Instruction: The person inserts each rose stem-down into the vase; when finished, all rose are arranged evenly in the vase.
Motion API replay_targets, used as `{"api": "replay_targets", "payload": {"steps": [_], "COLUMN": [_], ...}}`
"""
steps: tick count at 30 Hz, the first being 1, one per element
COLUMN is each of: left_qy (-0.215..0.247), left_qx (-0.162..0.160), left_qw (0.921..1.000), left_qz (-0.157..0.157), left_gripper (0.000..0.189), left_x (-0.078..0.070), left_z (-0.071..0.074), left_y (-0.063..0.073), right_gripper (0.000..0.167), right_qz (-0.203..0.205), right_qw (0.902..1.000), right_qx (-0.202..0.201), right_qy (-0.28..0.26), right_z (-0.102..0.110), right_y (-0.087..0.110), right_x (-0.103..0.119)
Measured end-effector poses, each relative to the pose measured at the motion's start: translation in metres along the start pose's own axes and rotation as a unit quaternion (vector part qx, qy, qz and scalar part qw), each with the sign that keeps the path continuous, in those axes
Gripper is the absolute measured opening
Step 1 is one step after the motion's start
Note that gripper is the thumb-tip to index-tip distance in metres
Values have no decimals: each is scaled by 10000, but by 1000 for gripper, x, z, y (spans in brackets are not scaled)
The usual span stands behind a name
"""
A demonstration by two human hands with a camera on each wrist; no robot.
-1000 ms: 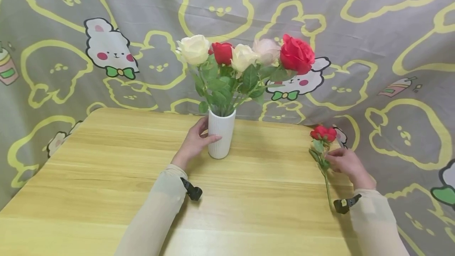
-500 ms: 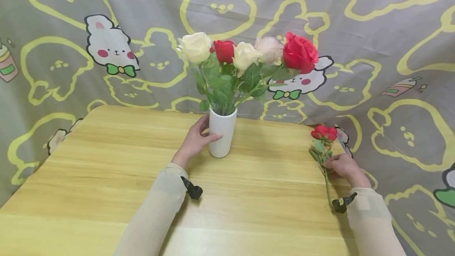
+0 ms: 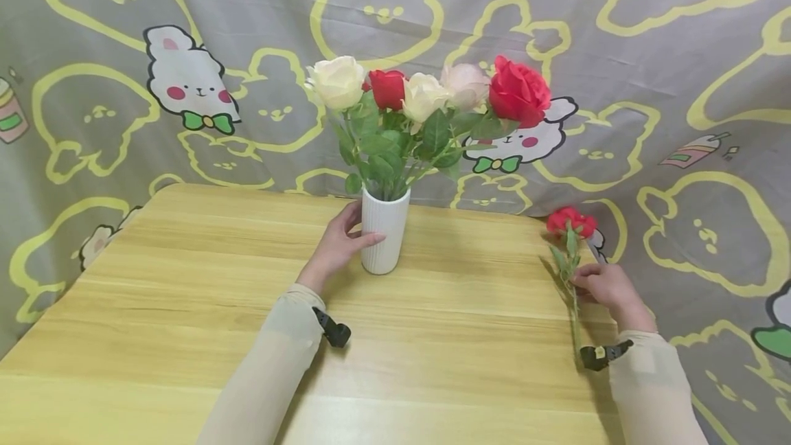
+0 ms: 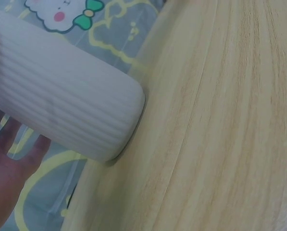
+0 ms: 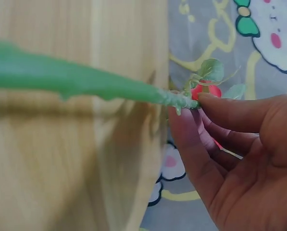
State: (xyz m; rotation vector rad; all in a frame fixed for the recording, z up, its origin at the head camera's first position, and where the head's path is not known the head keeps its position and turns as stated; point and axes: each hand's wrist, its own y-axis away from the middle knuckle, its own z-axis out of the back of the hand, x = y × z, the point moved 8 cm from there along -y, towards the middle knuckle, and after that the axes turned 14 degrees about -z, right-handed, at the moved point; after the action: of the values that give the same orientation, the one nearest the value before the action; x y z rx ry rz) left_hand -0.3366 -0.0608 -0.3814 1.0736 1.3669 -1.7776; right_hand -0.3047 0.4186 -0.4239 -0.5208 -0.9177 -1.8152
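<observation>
My left hand (image 3: 336, 246) holds the white ribbed vase (image 3: 384, 239) from its left side, thumb across the front and fingers behind. The vase stands upright at the back of the table; its base meets the wood in the left wrist view. Out of it rise several roses: a white rose (image 3: 336, 83), a large red rose (image 3: 520, 91), a pale pink one (image 3: 465, 87) and others among green leaves. At the right table edge my right hand (image 3: 610, 288) pinches a single red rose (image 3: 571, 222) by its green stem (image 5: 85, 79) between thumb and index finger.
A grey curtain (image 3: 266, 12) with yellow outlines and rabbit prints hangs close behind and to the right of the wooden table (image 3: 204, 294). Black wrist cameras sit on both sleeves; the right camera (image 3: 596, 357) overlaps the stem's lower end.
The single red rose has turned in my right fingers, its bloom shifting slightly right and up. My left hand and the vase have stayed in place.
</observation>
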Motion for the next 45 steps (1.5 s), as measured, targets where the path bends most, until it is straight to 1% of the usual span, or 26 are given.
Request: {"api": "replay_targets", "payload": {"steps": [3,6,8,15,20,26,30,36,40,45], "left_qy": [2,-50,-95,-126,-127,-121,-117,-157,-178,-143], "left_qx": [-15,-46,-62,-112,-126,-90,-120,-107,-119,-112], "left_qw": [10000,9999,9999,9997,9996,9997,9997,9997,9996,9997], "left_qz": [-52,-94,-122,-161,-197,-205,-184,-176,-171,-160], "left_gripper": [79,80,79,78,79,79,78,78,78,78], "left_x": [12,25,27,26,26,26,28,27,26,26], "left_z": [2,4,4,3,4,4,4,3,3,3], "left_y": [-2,-4,-4,-3,-3,-3,-3,-2,-2,-2], "right_gripper": [33,35,36,36,38,41,38,34,33,28], "right_qz": [133,285,393,854,938,974,1060,1238,1417,1739], "right_qw": [9998,9993,9989,9950,9932,9916,9892,9853,9793,9661], "right_qx": [12,-67,-146,-367,-504,-537,-550,-619,-586,-592], "right_qy": [-142,-212,-202,-360,-467,-658,-855,-996,-1320,-1815], "right_z": [-1,-2,-3,-2,1,0,-3,-8,-11,-13], "right_y": [6,12,16,28,33,39,45,50,51,52], "right_x": [9,20,27,47,58,68,76,86,94,101]}}
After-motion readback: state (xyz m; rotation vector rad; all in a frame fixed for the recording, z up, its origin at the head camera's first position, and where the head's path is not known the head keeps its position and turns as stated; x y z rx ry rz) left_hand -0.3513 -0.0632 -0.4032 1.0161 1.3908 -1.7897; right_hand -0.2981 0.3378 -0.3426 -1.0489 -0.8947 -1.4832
